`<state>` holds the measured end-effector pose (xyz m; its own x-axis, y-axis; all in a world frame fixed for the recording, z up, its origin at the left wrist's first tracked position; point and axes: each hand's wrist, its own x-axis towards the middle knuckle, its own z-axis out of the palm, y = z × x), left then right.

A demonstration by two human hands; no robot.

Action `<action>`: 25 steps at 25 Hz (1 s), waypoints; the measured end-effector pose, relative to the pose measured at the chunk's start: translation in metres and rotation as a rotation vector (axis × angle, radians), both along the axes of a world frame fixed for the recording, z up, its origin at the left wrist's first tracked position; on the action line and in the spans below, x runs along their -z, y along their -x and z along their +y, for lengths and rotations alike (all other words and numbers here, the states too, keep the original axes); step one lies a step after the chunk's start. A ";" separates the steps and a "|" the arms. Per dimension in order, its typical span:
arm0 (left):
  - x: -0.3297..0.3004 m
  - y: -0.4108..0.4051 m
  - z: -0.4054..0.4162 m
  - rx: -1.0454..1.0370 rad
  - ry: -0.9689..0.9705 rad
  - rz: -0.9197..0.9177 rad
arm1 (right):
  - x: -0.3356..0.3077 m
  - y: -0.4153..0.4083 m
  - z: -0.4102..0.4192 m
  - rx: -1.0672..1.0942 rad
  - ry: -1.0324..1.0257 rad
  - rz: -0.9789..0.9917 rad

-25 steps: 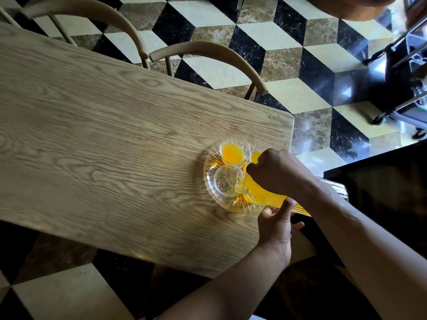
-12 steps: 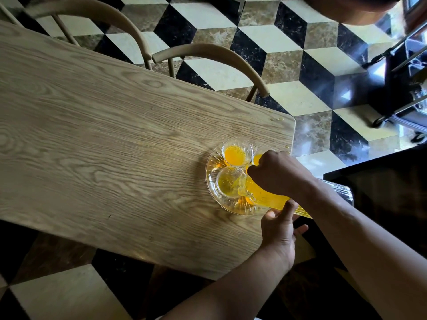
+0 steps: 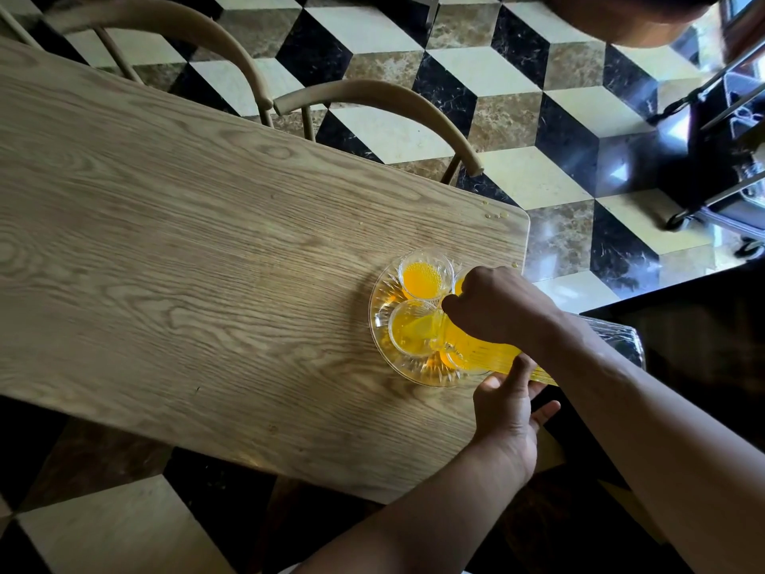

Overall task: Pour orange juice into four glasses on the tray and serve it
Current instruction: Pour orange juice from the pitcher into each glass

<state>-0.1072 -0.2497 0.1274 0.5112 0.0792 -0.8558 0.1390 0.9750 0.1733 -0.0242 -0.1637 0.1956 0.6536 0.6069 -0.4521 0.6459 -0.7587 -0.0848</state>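
A round clear glass tray [image 3: 383,325] sits near the right end of the wooden table [image 3: 207,263]. Glasses stand on it. The far glass [image 3: 422,277] holds orange juice. The near-left glass [image 3: 412,327] is partly full, and juice runs into it from a tilted clear jug [image 3: 488,354]. My right hand [image 3: 496,304] grips the jug from above and hides most of a further glass [image 3: 458,282]. My left hand [image 3: 507,408] holds the jug from below near its base.
Two curved wooden chair backs [image 3: 372,101] stand along the table's far edge. A few juice drops [image 3: 494,215] lie at the table's far right corner. A wheeled metal frame [image 3: 712,167] stands on the checkered floor at the right.
The near-left glass was empty and now holds juice, its level rising. Both hands have stayed on the tilted jug.
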 end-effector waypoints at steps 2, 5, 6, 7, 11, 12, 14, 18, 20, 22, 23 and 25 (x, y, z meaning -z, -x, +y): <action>-0.002 0.000 0.002 0.000 -0.008 0.021 | -0.001 0.000 0.002 -0.005 0.013 -0.001; -0.004 -0.001 0.002 -0.025 -0.019 0.030 | -0.003 0.000 0.004 -0.013 0.026 -0.005; -0.004 -0.002 0.002 -0.034 -0.021 0.031 | -0.004 0.000 0.005 -0.019 0.026 -0.010; -0.005 -0.002 0.002 -0.041 -0.025 0.033 | -0.004 0.000 0.005 -0.026 0.025 -0.016; -0.005 -0.002 0.000 -0.043 -0.031 0.034 | -0.004 -0.001 0.005 -0.039 0.036 -0.015; -0.005 -0.002 0.000 -0.041 -0.030 0.029 | -0.003 -0.001 0.005 -0.040 0.039 -0.014; -0.004 -0.003 -0.002 -0.039 -0.021 0.004 | -0.002 -0.001 0.006 -0.036 0.044 -0.018; -0.002 -0.004 -0.003 -0.064 -0.020 -0.009 | -0.002 -0.001 0.006 -0.042 0.050 -0.021; -0.001 -0.005 -0.004 -0.077 -0.021 -0.017 | -0.002 -0.001 0.006 -0.046 0.051 -0.020; -0.001 -0.005 -0.004 -0.088 -0.022 -0.023 | -0.003 -0.002 0.007 -0.047 0.049 -0.017; -0.001 -0.005 -0.004 -0.091 -0.020 -0.024 | -0.003 -0.002 0.008 -0.048 0.049 -0.015; -0.002 -0.006 -0.003 -0.098 -0.021 -0.025 | -0.002 -0.002 0.010 -0.051 0.055 -0.013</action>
<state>-0.1014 -0.2529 0.1298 0.5212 0.1474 -0.8406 0.0384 0.9799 0.1957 -0.0219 -0.1538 0.1977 0.6289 0.6140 -0.4770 0.6843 -0.7283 -0.0352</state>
